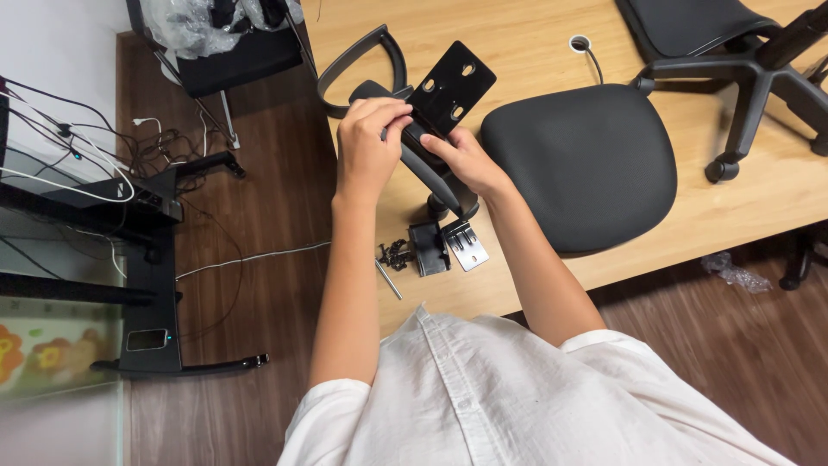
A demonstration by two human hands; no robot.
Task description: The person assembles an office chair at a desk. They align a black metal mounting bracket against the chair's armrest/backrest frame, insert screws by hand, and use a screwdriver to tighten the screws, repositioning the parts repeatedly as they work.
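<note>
Matte black, the flat metal bracket plate with slotted holes (450, 89) on a curved plastic armrest (414, 151) is held above the pale wooden table (535, 43); left hand (366, 142) and right hand (461, 160) fingers are clamped around it, beside the round fabric seat cushion (582, 164)

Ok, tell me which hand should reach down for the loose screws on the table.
Probably the right hand: it only steadies the black armrest bracket, which the left hand grips from above. The screws lie below both.
</note>
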